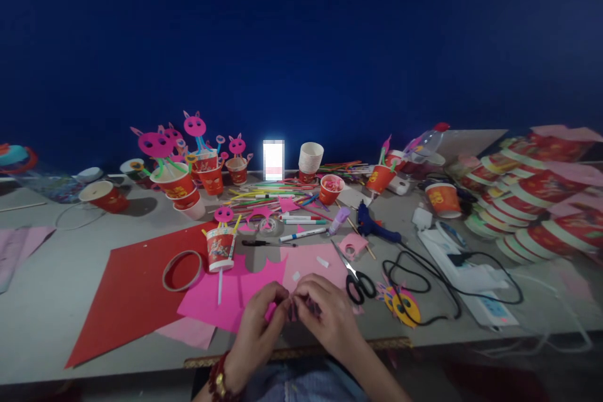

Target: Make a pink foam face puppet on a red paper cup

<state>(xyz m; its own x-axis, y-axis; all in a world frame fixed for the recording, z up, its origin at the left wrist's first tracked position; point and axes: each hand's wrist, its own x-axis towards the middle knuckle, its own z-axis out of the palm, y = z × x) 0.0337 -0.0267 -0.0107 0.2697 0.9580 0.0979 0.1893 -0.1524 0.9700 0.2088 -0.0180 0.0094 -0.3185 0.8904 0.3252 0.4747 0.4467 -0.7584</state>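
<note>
Both the left hand (262,320) and the right hand (327,315) have their fingertips closed on a small pink piece, apparently paper (293,312), over the near part of the grey desk (42,326). The piece lies midway, neither hand nearer; fingers hide its long axis. Black-handled metal scissors (352,272) lie just right of the right hand, blades pointing away.

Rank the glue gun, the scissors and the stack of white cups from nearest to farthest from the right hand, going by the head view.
1. Scissors: just beyond the right hand, to its right.
2. Glue gun: farther back, also to the right.
3. Stack of white cups: farthest back, roughly straight ahead.
</note>
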